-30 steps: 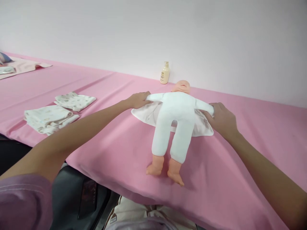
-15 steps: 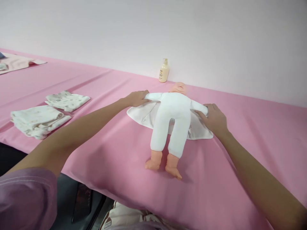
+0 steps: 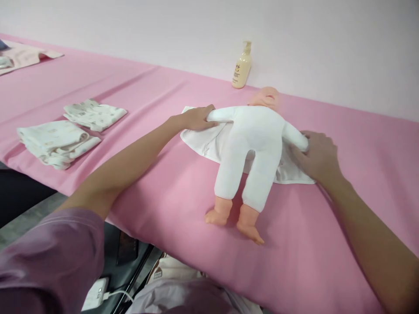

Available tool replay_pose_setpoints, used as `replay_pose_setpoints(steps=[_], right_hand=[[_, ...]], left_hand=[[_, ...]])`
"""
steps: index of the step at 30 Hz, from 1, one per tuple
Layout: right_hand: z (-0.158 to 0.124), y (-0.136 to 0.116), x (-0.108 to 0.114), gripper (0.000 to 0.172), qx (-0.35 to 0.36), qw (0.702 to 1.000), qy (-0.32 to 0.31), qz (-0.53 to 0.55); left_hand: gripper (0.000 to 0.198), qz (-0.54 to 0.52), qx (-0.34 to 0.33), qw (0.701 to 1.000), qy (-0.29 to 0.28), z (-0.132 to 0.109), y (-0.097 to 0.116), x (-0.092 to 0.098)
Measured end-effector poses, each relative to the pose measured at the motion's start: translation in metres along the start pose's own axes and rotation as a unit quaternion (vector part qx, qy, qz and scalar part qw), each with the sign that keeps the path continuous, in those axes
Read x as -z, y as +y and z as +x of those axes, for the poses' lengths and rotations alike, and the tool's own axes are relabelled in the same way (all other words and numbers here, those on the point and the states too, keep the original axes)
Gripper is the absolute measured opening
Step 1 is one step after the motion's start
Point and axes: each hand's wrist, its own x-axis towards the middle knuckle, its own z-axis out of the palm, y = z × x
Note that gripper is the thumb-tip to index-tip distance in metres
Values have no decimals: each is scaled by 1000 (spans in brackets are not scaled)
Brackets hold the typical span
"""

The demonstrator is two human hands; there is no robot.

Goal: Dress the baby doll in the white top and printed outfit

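A baby doll (image 3: 253, 144) in a white bodysuit lies on its back on the pink table (image 3: 157, 183), head toward the wall and bare feet toward me. Under it a small white garment (image 3: 204, 141) is spread open. My left hand (image 3: 196, 118) is closed on the doll's arm at the left, resting on the garment. My right hand (image 3: 317, 156) is closed round the end of the doll's other arm, over the garment's right edge.
Two folded patterned cloths (image 3: 59, 140) (image 3: 94, 114) lie at the left of the table. A cream pump bottle (image 3: 241, 66) stands by the wall behind the doll. More fabric (image 3: 22, 56) lies at the far left. A phone with a cable (image 3: 95, 295) sits below the table edge.
The view has shifted closer and lower. Both hands stay on the doll's arms; the doll's arm on the right now angles down more toward the table.
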Motion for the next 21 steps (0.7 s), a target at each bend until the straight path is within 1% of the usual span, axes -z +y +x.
replay_pose_setpoints(steps=[2, 4, 6, 8, 9, 11, 12, 14, 15, 17, 18, 19, 21], right_hand=[[1, -16, 15, 60, 22, 998, 51, 31], [8, -39, 32, 57, 55, 992, 91, 71], [22, -67, 45, 52, 96, 986, 77, 113], [41, -98, 49, 47, 145, 977, 42, 151], [52, -113, 47, 46, 170, 971, 35, 164], [75, -142, 37, 47, 214, 963, -10, 163], [86, -154, 31, 50, 224, 962, -36, 154], [105, -175, 17, 59, 212, 963, -96, 138], [113, -183, 11, 66, 198, 964, -122, 133], [125, -194, 2, 76, 167, 964, -164, 129], [129, -198, 0, 77, 155, 963, -180, 130], [132, -200, -1, 74, 143, 962, -193, 131], [135, -202, -3, 61, 127, 963, -200, 131]], left_hand=[[78, 1, 3, 1000, -3, -2, 1, 0], [79, -1, 10, 1000, -11, -2, 0, 1], [79, -10, 12, 1000, -8, 0, -3, 2], [77, -26, 7, 1000, 15, 3, -8, 3], [75, -35, 3, 999, 34, 4, -11, 4], [71, -58, -6, 995, 78, 6, -15, 7], [69, -72, -8, 992, 103, 6, -16, 9], [67, -115, -11, 983, 140, 3, -15, 15], [65, -144, -10, 978, 150, 0, -13, 18], [54, -211, -10, 964, 159, -6, -9, 26], [48, -244, -9, 957, 159, -8, -7, 30], [47, -271, -7, 950, 156, -9, -6, 34], [52, -301, 7, 943, 144, -8, -7, 39]])
